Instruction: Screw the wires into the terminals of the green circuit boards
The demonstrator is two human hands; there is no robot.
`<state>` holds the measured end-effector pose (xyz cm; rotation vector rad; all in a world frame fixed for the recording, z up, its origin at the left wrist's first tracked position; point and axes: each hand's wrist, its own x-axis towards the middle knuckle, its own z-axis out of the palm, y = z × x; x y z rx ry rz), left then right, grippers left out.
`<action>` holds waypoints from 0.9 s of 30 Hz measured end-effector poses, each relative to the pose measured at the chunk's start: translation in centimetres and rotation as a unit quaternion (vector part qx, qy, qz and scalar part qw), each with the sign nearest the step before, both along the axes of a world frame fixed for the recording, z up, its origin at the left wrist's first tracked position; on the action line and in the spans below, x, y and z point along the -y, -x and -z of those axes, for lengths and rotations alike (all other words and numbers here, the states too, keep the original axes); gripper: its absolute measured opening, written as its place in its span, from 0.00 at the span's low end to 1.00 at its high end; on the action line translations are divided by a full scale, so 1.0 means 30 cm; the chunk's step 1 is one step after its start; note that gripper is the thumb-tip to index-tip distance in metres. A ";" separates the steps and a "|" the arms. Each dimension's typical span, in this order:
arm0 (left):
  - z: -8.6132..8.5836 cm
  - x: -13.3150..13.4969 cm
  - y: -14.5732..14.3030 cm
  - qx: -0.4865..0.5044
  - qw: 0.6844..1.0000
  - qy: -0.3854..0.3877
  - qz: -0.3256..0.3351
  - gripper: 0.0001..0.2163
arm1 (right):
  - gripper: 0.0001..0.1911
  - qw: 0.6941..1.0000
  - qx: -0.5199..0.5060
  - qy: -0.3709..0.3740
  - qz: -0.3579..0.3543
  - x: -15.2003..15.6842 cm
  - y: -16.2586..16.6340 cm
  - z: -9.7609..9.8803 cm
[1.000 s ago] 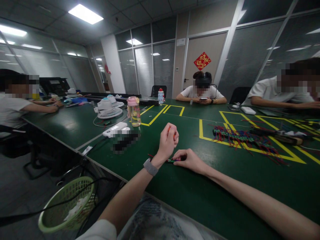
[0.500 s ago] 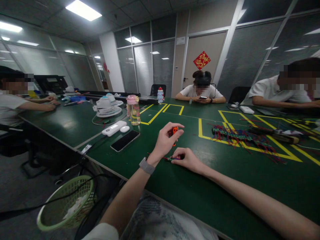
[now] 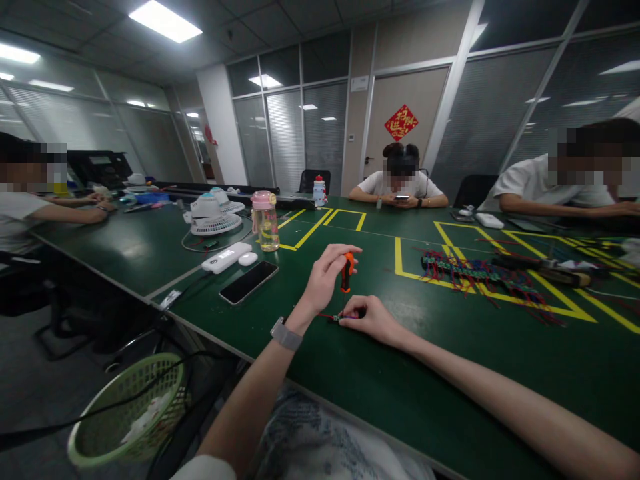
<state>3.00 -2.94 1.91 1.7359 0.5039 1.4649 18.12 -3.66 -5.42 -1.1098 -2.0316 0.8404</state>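
Observation:
My left hand [image 3: 323, 280] is closed around the upper part of an orange and black screwdriver [image 3: 345, 275], its fingers bent over the top of the handle. The screwdriver stands upright, with its thin shaft pointing down at a small green circuit board [image 3: 336, 319]. Pinched at its right end, the board lies low over the table in my right hand [image 3: 373, 320]. A red wire [image 3: 326, 316] sticks out to the left of the board. Whether the tip sits in a screw is too small to tell.
On the green table [image 3: 400, 380] lie a phone [image 3: 249, 282], a power bank [image 3: 227, 258] and a pink-lidded bottle [image 3: 265, 221]. A row of wired green boards [image 3: 465, 270] spreads at right. A green basket [image 3: 130, 407] stands below left. Several people sit around the table.
My left hand has shifted its fingers on the screwdriver, so more of the handle shows. The right hand stays on the board. The whole view has moved slightly.

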 end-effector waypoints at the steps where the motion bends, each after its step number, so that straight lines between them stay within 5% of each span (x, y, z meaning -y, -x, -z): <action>1: -0.001 0.001 0.002 0.009 0.999 0.020 0.034 0.14 | 0.07 1.000 0.001 0.002 0.001 0.000 0.001 -0.001; 3: -0.002 0.001 0.004 0.019 0.997 0.046 0.056 0.15 | 0.07 1.000 0.003 0.011 0.006 -0.001 0.003 -0.005; 8: 0.001 0.003 0.000 -0.002 0.999 0.011 -0.031 0.10 | 0.07 0.999 0.015 0.030 0.006 -0.010 0.010 -0.013; 14: -0.001 0.009 -0.005 0.029 0.996 0.032 0.074 0.14 | 0.07 0.999 0.013 0.027 0.014 -0.003 0.007 -0.006; 21: 0.001 0.008 0.001 0.021 1.000 0.009 -0.006 0.10 | 0.07 0.999 0.009 -0.031 0.001 0.024 -0.012 0.002; 27: 0.012 0.004 -0.008 0.024 0.999 0.016 0.029 0.12 | 0.06 0.999 -0.003 -0.026 0.034 0.031 -0.004 0.013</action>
